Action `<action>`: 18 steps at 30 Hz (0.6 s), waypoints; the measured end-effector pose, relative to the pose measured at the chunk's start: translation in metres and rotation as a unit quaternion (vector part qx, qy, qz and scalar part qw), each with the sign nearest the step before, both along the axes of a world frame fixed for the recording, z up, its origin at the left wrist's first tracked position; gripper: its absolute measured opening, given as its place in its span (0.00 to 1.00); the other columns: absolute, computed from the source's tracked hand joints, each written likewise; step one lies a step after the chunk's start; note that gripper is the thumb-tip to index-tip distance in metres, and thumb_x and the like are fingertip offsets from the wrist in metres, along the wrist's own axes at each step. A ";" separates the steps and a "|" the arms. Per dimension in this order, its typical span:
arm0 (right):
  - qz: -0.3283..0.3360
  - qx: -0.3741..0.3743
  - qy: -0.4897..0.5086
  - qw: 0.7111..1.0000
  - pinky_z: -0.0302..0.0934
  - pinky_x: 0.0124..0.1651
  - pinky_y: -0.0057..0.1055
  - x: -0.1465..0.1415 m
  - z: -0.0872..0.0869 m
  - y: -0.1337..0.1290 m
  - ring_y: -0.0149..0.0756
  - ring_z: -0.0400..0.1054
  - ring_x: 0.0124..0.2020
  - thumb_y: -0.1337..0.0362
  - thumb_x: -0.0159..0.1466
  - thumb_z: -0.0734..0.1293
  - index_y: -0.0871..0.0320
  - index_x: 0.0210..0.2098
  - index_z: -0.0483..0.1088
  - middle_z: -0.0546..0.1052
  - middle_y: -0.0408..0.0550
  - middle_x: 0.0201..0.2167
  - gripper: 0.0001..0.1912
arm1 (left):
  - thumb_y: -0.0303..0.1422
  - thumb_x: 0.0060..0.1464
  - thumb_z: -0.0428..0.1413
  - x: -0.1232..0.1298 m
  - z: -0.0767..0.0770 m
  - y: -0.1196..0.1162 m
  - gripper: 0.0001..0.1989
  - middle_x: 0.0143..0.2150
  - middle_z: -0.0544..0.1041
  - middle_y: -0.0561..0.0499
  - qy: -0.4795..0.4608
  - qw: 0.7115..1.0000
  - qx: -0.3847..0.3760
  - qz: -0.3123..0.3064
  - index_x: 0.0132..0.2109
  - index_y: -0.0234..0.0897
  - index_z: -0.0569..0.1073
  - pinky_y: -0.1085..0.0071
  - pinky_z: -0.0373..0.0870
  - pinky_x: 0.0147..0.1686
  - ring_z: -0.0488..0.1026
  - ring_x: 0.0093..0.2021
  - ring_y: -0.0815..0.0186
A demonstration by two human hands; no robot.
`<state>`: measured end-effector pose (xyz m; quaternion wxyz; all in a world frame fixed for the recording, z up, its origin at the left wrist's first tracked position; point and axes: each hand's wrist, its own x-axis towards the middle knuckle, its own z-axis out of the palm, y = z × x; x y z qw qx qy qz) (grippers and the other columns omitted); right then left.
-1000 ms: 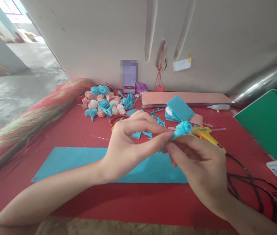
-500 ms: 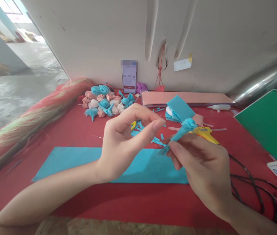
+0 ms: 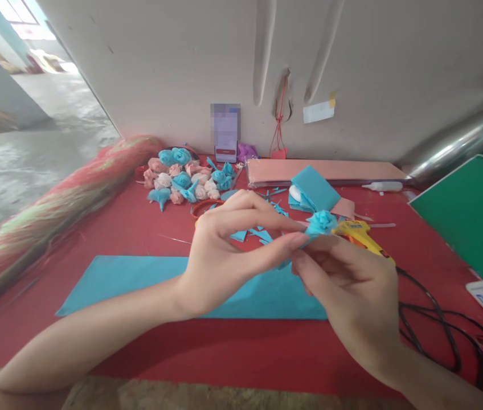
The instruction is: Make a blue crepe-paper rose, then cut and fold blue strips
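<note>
A small blue paper flower (image 3: pixel 322 222) is held up above the table, its rolled head pointing up and right. My left hand (image 3: pixel 241 250) pinches the flower just below its head with thumb and forefinger. Lower on the stem, my right hand (image 3: pixel 348 285) grips it between thumb and fingers, and the two hands' fingertips meet. Much of the stem is hidden by the fingers. Beneath the hands lies a long blue paper sheet (image 3: pixel 126 282) on the red table (image 3: pixel 173 350).
Finished pink, white and blue flowers (image 3: pixel 181 181) sit at the back left, near an upright phone (image 3: pixel 225 134). Behind my right hand are a yellow glue gun (image 3: pixel 363 236) and folded blue paper (image 3: pixel 316 189). Black cables (image 3: pixel 433 302) and a green board (image 3: pixel 472 216) are at right.
My left hand has moved right and closed on the flower. The flower's head has tipped slightly lower and to the left in my right hand.
</note>
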<state>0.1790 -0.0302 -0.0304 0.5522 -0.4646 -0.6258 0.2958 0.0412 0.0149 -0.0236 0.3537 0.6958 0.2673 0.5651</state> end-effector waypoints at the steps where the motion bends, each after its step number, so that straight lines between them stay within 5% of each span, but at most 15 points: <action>1: -0.001 0.009 -0.013 1.000 0.56 0.19 0.23 0.001 -0.001 0.000 0.24 0.59 0.18 0.67 0.59 0.66 0.54 0.24 0.69 0.69 0.37 0.18 0.08 | 0.31 0.49 0.63 0.000 0.000 0.000 0.03 0.26 0.76 0.54 0.001 1.000 -0.002 -0.003 0.30 0.44 0.80 0.67 0.69 0.34 0.71 0.30 0.67; 8: -0.012 0.044 -0.068 0.997 0.59 0.20 0.24 0.001 -0.002 0.000 0.25 0.62 0.19 0.67 0.60 0.66 0.55 0.24 0.70 0.71 0.38 0.18 0.08 | 0.28 0.50 0.62 0.000 -0.001 0.000 0.05 0.26 0.76 0.55 0.008 1.000 -0.007 -0.020 0.28 0.42 0.78 0.68 0.69 0.34 0.71 0.30 0.68; 18: 0.001 -0.014 0.013 1.000 0.52 0.16 0.22 -0.001 0.003 0.001 0.23 0.57 0.16 0.68 0.58 0.66 0.55 0.21 0.69 0.68 0.36 0.16 0.09 | 0.30 0.51 0.62 0.001 0.000 0.000 0.04 0.28 0.77 0.55 -0.016 0.998 -0.057 -0.037 0.29 0.43 0.79 0.71 0.72 0.34 0.72 0.31 0.69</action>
